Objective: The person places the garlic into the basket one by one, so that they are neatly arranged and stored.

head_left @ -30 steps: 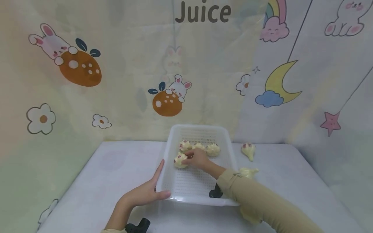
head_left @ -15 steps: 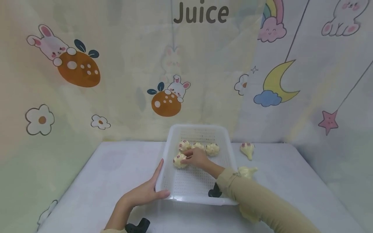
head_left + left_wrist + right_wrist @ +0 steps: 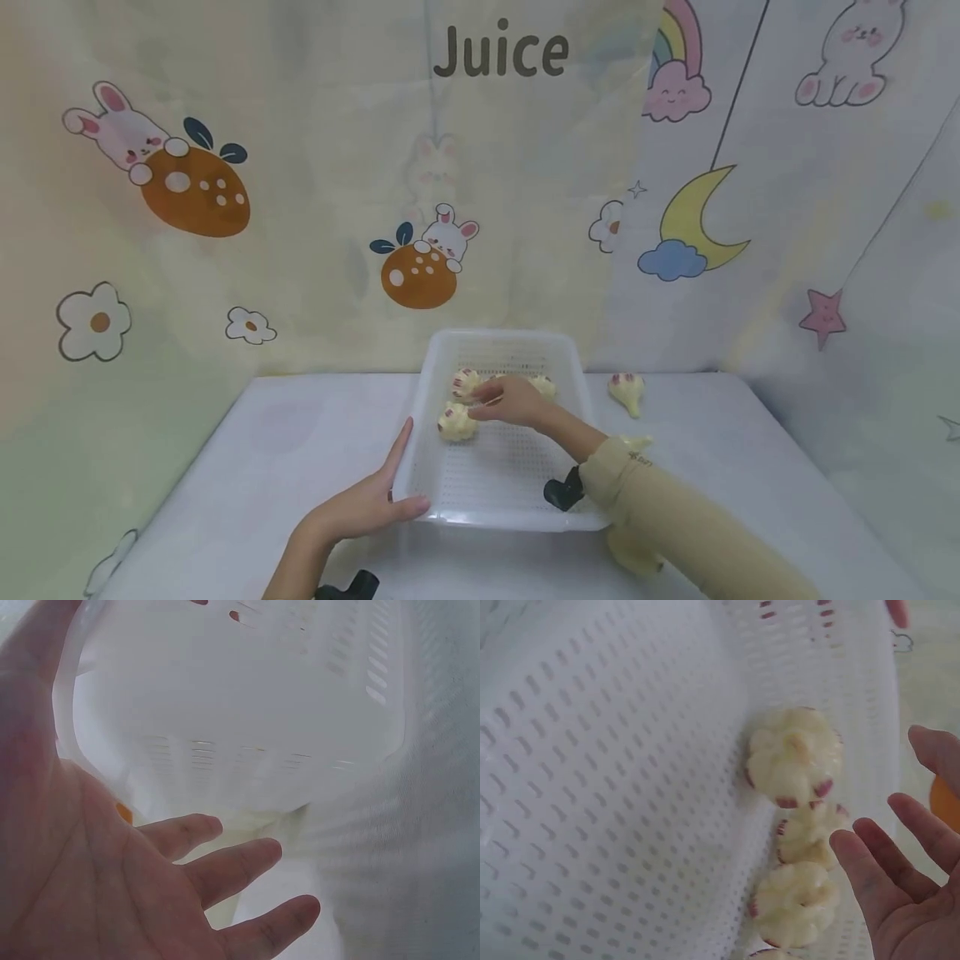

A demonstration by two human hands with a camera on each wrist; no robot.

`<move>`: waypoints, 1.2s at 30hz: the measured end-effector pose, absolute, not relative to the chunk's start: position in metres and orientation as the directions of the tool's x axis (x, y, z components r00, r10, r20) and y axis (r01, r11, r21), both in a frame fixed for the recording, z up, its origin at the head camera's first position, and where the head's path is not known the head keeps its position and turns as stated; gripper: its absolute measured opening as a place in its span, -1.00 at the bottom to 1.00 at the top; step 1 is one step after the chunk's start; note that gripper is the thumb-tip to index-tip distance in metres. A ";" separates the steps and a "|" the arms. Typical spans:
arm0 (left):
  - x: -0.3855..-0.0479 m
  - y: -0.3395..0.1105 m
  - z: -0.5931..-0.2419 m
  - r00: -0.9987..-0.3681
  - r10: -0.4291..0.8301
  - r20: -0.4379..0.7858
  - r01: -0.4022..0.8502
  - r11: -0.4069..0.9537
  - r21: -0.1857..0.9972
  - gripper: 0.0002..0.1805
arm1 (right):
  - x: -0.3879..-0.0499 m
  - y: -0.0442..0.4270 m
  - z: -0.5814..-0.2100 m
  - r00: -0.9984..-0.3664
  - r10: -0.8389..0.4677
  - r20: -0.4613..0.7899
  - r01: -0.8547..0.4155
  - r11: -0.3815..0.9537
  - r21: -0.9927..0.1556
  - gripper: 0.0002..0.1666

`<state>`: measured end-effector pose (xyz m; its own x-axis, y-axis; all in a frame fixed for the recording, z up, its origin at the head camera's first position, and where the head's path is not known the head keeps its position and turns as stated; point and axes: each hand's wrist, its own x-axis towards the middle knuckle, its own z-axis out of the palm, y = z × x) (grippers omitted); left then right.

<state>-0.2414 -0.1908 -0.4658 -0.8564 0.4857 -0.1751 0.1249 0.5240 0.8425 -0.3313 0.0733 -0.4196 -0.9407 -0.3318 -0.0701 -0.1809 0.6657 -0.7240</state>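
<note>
While the right hand [image 3: 513, 402], fingers loosely parted and holding nothing, hangs inside the one basket [image 3: 502, 518] near its four garlic bulbs [image 3: 456, 423], the left hand [image 3: 360, 504], fingers spread, touches the basket's left side, and three more bulbs [image 3: 626, 390] lie right of the basket, two partly behind the sleeve [image 3: 690, 512].

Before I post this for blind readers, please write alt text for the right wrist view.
Pale garlic bulbs marked with purple sit together inside a white perforated basket, with the fingers of an empty right hand close beside them.
</note>
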 end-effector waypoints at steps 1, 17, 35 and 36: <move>-0.241 -0.191 -0.465 -0.857 0.485 -0.173 0.127 0.525 0.842 0.15 | -0.330 0.077 -0.415 -0.941 -0.331 -0.071 -0.177 0.660 -0.730 -0.47; -0.237 -0.191 -0.459 -0.857 0.485 -0.174 0.125 0.524 0.842 0.15 | -0.296 0.176 -0.367 -0.955 -0.291 0.063 -0.211 0.512 -0.832 -0.43; -0.241 -0.193 -0.460 -0.850 0.498 -0.171 0.151 0.541 0.827 0.15 | -0.256 0.273 -0.412 -0.993 -0.106 0.052 -0.097 0.475 -0.874 -0.34; -0.241 -0.193 -0.460 -0.850 0.498 -0.173 0.151 0.543 0.826 0.15 | -0.256 0.274 -0.414 -0.993 -0.110 0.043 -0.092 0.482 -0.871 -0.33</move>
